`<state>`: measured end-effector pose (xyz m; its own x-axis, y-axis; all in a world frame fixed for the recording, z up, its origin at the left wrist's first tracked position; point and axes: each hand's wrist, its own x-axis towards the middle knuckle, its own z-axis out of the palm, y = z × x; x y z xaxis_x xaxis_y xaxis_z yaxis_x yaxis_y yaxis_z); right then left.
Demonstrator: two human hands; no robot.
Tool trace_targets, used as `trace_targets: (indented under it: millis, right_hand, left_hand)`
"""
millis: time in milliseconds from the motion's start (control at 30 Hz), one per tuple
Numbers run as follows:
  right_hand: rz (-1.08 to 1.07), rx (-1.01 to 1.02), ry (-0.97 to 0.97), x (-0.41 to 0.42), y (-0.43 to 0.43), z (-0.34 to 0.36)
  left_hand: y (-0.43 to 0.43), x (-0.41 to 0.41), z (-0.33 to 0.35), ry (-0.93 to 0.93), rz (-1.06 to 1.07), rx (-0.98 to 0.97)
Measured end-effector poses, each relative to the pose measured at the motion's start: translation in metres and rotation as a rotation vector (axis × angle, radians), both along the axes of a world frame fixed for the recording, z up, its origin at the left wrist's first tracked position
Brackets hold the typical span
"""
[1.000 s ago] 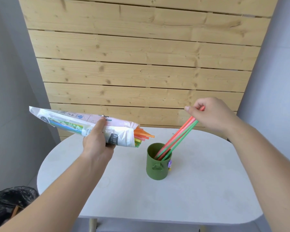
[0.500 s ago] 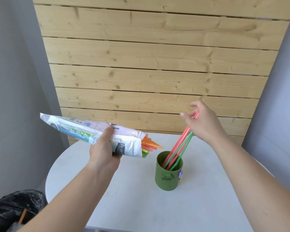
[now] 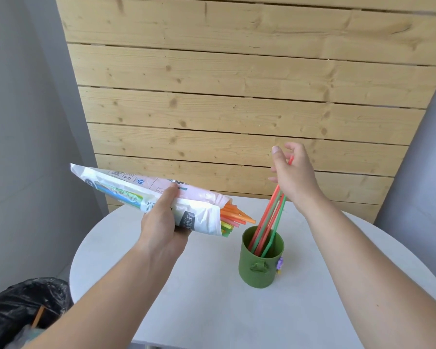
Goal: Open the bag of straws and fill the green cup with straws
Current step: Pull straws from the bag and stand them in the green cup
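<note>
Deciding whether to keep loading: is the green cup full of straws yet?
Not full. Only a few red and green straws lean in the green cup, and much of its inner wall shows bare.

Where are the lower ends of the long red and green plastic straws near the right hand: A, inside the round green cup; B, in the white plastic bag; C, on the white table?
A: the red and green straws' lower ends sit inside the round green cup.
</note>
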<state>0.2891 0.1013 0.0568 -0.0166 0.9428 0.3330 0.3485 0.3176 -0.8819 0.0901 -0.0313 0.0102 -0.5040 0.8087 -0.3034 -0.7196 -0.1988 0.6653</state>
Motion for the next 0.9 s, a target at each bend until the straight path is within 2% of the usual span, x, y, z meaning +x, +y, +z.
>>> trace_targets:
  millis: [100,200,367,467,567,667,767,900]
  right_hand:
    - [-0.068,0.008,-0.142,0.007,0.0,0.005]
    - [-0.163,0.08,-0.13,0.02,-0.008,0.016]
    - [-0.298,0.475,-0.203,0.026,-0.035,0.029]
    - [-0.204,0.609,-0.195,0.016,-0.066,0.031]
    - [0.019,0.384,-0.305,-0.001,-0.1,0.021]
    - [0.121,0.129,-0.372,-0.018,-0.115,0.003]
    - [0.153,-0.005,-0.196,-0.031,-0.116,-0.013]
    - [0.163,0.052,0.02,-0.04,-0.114,-0.019]
  left_hand:
    - [0.0,-0.001,0.002,-0.01,0.001,0.008]
    - [0.0,-0.002,0.005,-0.021,0.001,0.02]
    - [0.0,-0.006,0.01,-0.035,0.02,0.048]
    - [0.002,-0.008,0.014,-0.042,0.043,0.056]
    - [0.002,-0.007,0.019,-0.039,0.07,0.071]
    - [-0.001,-0.002,0.024,-0.028,0.084,0.084]
    - [-0.004,0.005,0.026,-0.007,0.08,0.071]
    - [-0.007,0.006,0.029,-0.001,0.085,0.071]
